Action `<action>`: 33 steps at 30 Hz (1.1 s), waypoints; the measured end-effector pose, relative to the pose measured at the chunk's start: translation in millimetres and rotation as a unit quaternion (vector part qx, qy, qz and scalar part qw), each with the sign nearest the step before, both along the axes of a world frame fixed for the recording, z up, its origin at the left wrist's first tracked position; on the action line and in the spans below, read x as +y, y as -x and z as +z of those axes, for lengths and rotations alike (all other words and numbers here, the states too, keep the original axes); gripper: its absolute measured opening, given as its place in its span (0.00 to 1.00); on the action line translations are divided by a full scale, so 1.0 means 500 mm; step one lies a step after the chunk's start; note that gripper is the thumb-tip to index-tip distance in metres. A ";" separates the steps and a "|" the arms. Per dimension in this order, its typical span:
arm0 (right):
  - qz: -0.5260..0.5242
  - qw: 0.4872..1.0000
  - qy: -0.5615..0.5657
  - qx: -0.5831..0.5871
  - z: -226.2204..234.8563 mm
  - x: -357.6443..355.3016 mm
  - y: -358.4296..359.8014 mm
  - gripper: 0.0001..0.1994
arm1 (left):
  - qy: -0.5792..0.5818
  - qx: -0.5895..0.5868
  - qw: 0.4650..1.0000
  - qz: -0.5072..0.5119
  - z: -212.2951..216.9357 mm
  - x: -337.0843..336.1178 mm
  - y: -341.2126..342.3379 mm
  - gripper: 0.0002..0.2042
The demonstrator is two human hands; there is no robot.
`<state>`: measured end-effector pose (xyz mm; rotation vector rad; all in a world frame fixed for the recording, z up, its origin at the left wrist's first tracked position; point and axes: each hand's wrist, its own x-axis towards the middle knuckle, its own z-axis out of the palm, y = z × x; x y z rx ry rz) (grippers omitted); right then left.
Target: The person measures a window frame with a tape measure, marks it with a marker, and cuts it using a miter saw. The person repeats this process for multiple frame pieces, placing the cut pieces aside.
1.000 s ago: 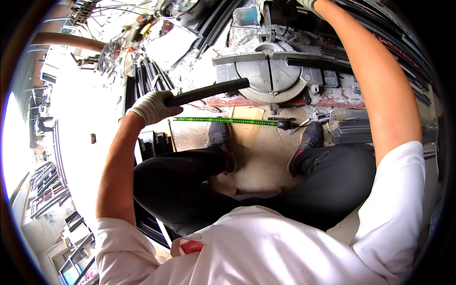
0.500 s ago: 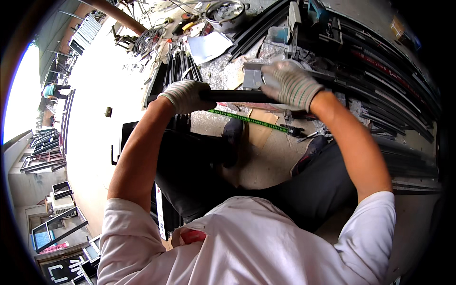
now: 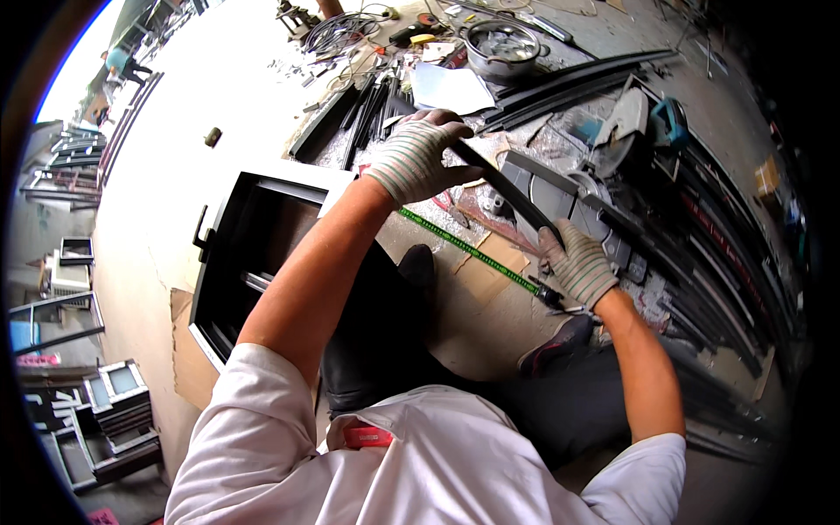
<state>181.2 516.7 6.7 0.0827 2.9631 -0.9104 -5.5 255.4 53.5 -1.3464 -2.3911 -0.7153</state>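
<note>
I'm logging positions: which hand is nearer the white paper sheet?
Left: in the picture, the left hand is just below the white paper sheet; the right hand is farther, below and to its right.

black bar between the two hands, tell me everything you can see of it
The black bar looks long, narrow and straight, perhaps metal or plastic. It slants down to the right in the picture, held in the air. The left hand grips its upper part, the right hand its lower end, partly hiding both.
</note>
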 end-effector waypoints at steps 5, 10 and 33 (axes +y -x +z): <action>-0.103 0.944 0.304 -0.077 -0.016 -0.020 0.056 0.25 | -0.081 -0.213 0.963 0.145 -0.039 0.009 0.013 0.24; -0.114 0.872 0.447 -0.166 0.005 -0.062 0.096 0.23 | -0.123 -0.522 0.838 0.103 -0.054 0.035 0.030 0.31; -0.086 0.861 0.487 -0.121 0.013 -0.093 0.137 0.27 | -0.248 -0.676 0.687 0.093 -0.051 0.046 0.069 0.21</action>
